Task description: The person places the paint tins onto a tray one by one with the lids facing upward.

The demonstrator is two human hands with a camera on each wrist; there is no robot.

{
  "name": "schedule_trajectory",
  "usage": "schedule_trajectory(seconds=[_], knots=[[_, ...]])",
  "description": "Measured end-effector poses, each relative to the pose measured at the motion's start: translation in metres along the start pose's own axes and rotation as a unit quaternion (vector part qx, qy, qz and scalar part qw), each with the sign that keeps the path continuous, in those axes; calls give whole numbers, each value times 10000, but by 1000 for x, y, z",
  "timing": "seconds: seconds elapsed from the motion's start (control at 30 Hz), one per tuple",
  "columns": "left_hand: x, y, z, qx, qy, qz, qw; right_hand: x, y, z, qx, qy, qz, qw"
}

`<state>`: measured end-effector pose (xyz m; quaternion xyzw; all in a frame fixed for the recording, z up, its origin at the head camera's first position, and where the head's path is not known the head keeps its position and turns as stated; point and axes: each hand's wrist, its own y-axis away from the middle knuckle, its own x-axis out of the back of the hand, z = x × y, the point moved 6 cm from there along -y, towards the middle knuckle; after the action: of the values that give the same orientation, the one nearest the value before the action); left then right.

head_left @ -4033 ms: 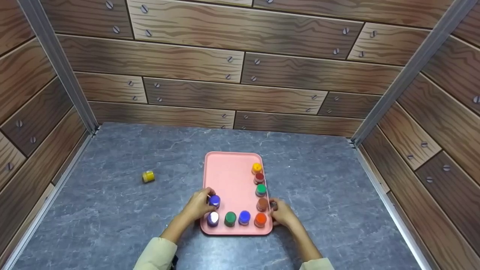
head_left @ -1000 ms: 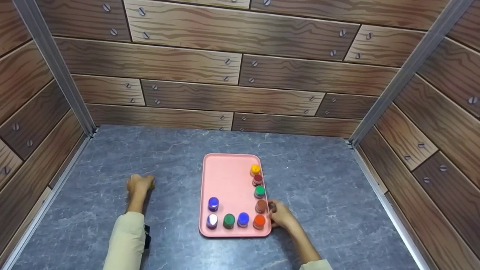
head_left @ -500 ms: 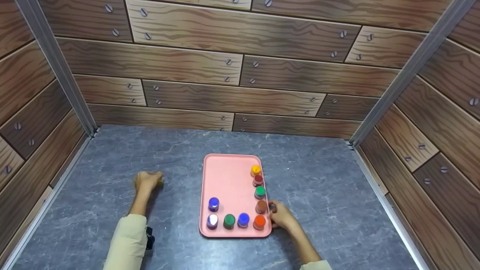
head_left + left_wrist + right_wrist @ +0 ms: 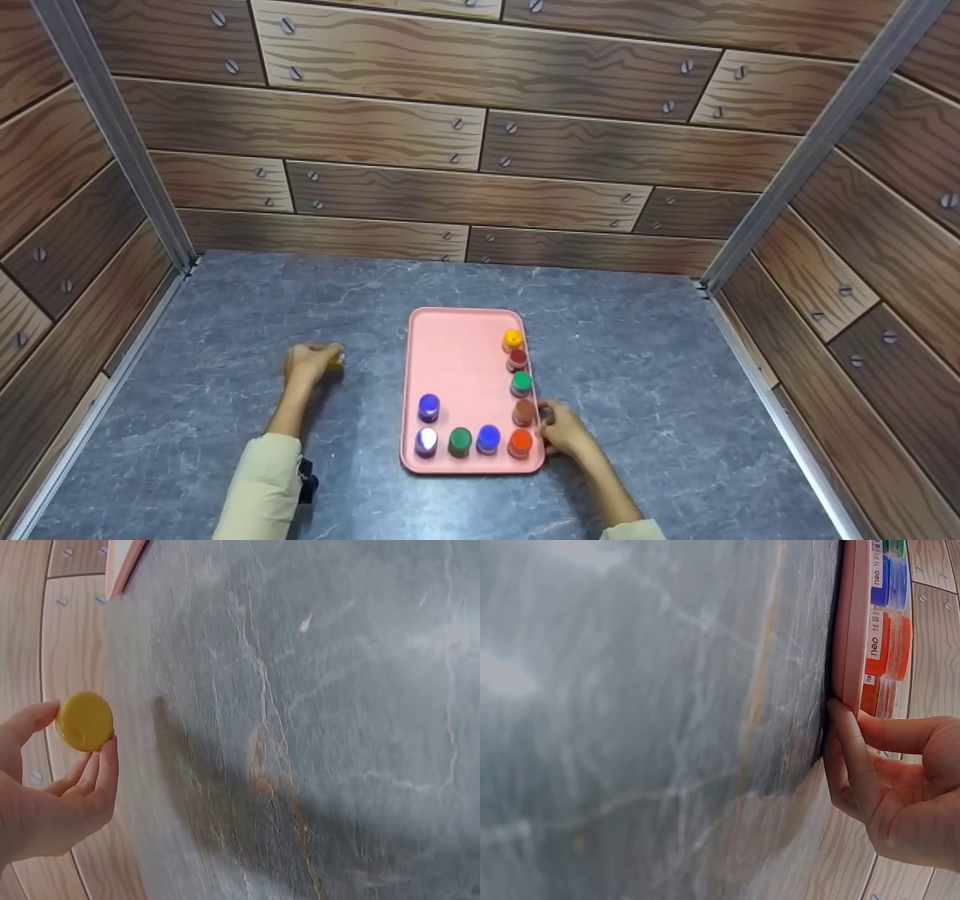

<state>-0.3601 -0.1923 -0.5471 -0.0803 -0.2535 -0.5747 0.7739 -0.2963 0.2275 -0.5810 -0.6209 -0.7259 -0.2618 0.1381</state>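
My left hand [image 4: 304,365] pinches a yellow paint jar [image 4: 85,721] between thumb and fingertips, held above the table to the left of the tray; the yellow cap faces the left wrist camera. My right hand [image 4: 564,429] grips the right rim of the pink tray [image 4: 457,352] near its front corner, thumb and fingers at the edge. Along the tray's right side stand orange-yellow [image 4: 512,340], dark red [image 4: 517,361], green [image 4: 520,384] and brown [image 4: 523,412] paint jars. Along the front are red [image 4: 520,443], blue [image 4: 488,439], dark green [image 4: 460,442] and white-topped [image 4: 426,442] jars. A violet-blue jar [image 4: 429,407] stands at left.
The grey marbled table [image 4: 637,360] surrounds the tray. Wood-patterned panels [image 4: 375,127] close in the back and both sides, with metal posts [image 4: 795,150] at the corners. A black device [image 4: 306,481] sits on the left sleeve.
My left hand let go of the violet-blue jar on the tray, reached left, took hold of the yellow jar and now carries it rightward. The right hand stays at the tray's rim.
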Motion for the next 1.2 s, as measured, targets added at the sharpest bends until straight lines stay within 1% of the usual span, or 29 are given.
schedule_trajectory(seconds=[0.2,0.53,0.73,0.9,1.03,1.2], knots=[[-8,6,7,-35,130,57,9999,-1,2,0,36,-29,50,10000],[-26,13,16,-104,296,-109,9994,-2,3,2,-33,-125,-2,9999],[-37,17,22,-266,419,-158,9986,0,2,2,-20,-78,17,10000],[-47,19,25,-299,542,-152,9980,-1,2,3,-80,-42,33,10000],[-52,21,27,-310,500,-84,9982,-1,1,1,-88,-45,49,9999],[-58,23,30,-419,551,-29,9976,0,1,-1,-43,17,105,9999]])
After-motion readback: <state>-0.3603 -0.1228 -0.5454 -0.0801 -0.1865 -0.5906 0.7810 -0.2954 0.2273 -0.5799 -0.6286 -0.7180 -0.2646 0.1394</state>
